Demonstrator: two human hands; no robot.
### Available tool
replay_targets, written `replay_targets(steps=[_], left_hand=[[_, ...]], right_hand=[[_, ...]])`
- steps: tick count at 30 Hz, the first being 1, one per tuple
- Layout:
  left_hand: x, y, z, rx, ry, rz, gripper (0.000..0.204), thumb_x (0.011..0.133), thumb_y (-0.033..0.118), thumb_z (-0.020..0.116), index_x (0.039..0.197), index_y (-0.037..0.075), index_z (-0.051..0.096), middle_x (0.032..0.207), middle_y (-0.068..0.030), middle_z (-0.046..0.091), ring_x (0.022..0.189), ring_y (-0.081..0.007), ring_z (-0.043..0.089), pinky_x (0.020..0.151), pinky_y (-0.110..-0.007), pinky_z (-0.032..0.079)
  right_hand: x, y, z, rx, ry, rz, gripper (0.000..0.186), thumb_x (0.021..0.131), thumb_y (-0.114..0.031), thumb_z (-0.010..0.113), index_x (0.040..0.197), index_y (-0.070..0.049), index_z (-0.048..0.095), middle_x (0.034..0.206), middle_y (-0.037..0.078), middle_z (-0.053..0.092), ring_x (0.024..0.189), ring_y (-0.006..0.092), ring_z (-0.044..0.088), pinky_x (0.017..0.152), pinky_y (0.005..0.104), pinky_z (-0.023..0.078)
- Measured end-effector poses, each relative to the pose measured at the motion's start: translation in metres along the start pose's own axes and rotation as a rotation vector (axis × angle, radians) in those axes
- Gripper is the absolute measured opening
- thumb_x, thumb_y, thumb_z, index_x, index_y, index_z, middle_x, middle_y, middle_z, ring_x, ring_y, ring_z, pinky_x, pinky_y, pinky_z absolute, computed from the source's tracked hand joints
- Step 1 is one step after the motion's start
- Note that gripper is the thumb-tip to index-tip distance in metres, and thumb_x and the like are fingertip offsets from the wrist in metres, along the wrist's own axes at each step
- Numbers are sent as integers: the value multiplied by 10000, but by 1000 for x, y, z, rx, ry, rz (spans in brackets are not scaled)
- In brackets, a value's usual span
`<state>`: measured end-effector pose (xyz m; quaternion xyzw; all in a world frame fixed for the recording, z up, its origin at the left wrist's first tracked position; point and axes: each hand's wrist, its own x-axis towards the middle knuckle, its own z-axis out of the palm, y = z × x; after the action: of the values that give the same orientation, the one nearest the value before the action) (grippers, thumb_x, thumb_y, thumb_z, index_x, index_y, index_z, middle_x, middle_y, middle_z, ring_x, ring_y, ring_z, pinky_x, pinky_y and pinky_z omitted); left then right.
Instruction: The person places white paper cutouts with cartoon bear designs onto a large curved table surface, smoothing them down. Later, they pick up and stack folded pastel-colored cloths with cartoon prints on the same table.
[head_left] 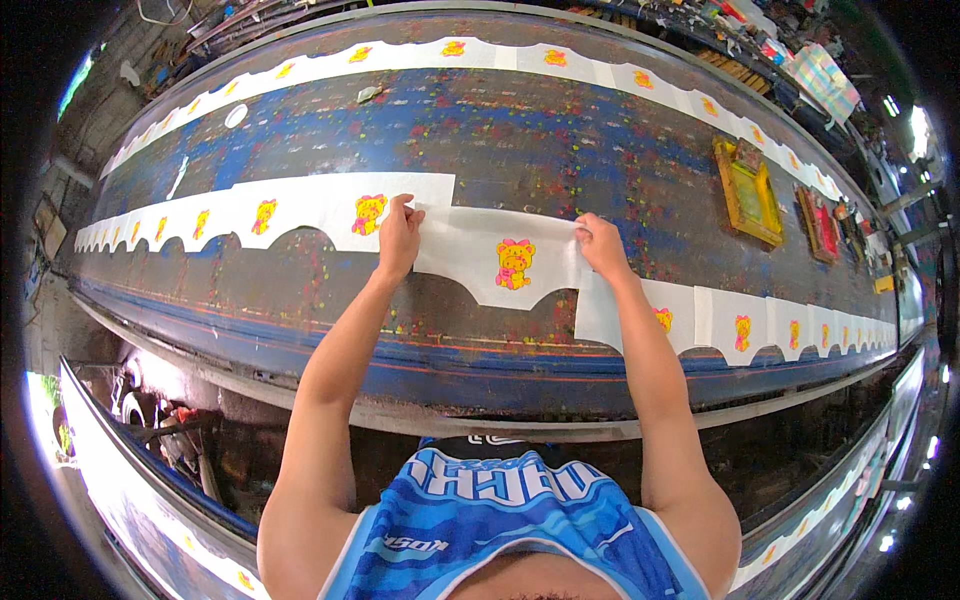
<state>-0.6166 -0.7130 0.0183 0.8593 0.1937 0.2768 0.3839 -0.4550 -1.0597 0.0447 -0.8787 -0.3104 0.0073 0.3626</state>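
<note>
A white cut fabric piece [458, 248] with a yellow and pink bear print hangs between my hands, its lower edge curved and its far edge nearly straight. Its upper left corner is pinched in my left hand [400, 238], closed beside the neighbouring printed piece [336, 205]. At the upper right corner, my right hand [603, 247] is closed with thumb and fingers together on the cloth. Below my right hand lies another white piece [597, 312], partly under my forearm. Whether the held piece touches the table, I cannot tell.
The long dark table [490, 140] is stained with paint specks. Rows of similar printed pieces run along its far and near sides. A yellow-framed screen [752, 195] and a smaller frame with pink [822, 225] lie at the right. A round white lid-like thing [236, 116] sits far left.
</note>
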Motion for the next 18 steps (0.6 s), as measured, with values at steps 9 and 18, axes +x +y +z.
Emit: replay_targets(steps=[9, 18], left_hand=[[85, -31, 45, 44, 3, 26, 336, 933, 127, 659, 1234, 55, 528, 891, -189, 682, 817, -386, 652, 720, -476, 488], [28, 2, 71, 145, 34, 113, 476, 885, 156, 698, 1302, 33, 502, 1068, -130, 665, 1009, -321, 613, 880, -489, 415]], right_hand=[[73, 27, 6, -81, 88, 111, 259, 905, -85, 644, 1155, -22, 623, 1060, 198, 702, 1011, 395, 660, 850, 460, 505], [33, 67, -32, -18, 17, 303, 344, 893, -142, 693, 1207, -25, 615, 1047, 161, 687, 988, 331, 661, 867, 416, 513]])
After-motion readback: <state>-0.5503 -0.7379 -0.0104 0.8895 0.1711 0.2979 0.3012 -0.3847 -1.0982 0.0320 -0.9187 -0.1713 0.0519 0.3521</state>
